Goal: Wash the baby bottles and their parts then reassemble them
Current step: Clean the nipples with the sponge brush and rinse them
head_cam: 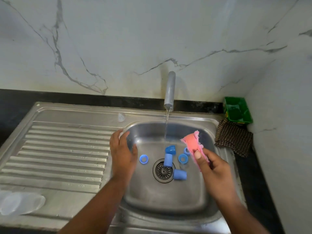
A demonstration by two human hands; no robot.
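Note:
Several blue bottle parts lie in the steel sink basin (168, 203) around the drain: a ring (143, 159) on the left, caps (170, 149) (168, 160) (179, 174) in the middle and rings (183, 158) (186, 150) on the right. A clear teat (121, 117) stands on the sink's back rim. Clear bottles (20, 203) lie on the drainboard at the lower left. My right hand (211, 166) pinches a pink sponge cloth (192, 142) above the basin's right side. Over the basin's left edge, my left hand (121, 149) hovers with its fingers relaxed, holding nothing that I can make out.
The tap (169, 90) runs a thin stream into the basin. A green tub (237, 110) and a checked cloth (233, 137) sit in the right corner by the wall. The ribbed drainboard (67, 149) stretches to the left.

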